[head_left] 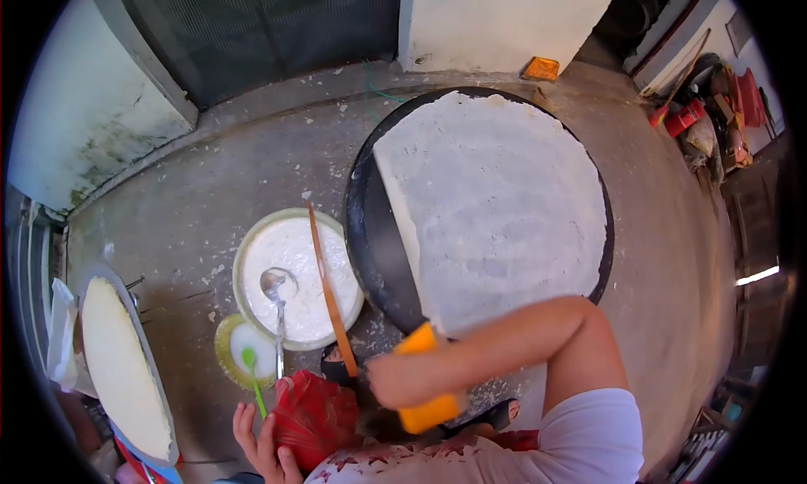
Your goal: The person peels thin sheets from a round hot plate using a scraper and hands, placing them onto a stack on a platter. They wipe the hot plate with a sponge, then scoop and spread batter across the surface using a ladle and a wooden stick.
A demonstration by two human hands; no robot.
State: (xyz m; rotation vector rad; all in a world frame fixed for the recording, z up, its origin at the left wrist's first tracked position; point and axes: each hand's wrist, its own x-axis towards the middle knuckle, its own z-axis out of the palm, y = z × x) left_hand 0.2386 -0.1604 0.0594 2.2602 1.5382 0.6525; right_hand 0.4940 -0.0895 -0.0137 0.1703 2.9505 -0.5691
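My right hand (402,381), blurred by motion, grips a flat orange-yellow scraper (437,410) below the near edge of a large round black griddle (382,257). A thin white pancake (504,207) covers most of the griddle, its left edge straight and lifted or folded, leaving dark surface bare there. My left hand (262,442) lies with fingers apart against red cloth (313,421) over my knee. Nearby stands a basin (239,270) of white batter (298,240), with a metal ladle (279,295) in it and a wooden strip (328,286) across it.
A small yellow-green bowl (222,349) of whitish liquid holds a green-handled utensil (254,375). At far left, a tray (151,362) bears pale flat rounds (122,366). An orange block (540,68) lies by the wall; clutter (710,118) stands at right. White flakes dot the concrete floor (185,232).
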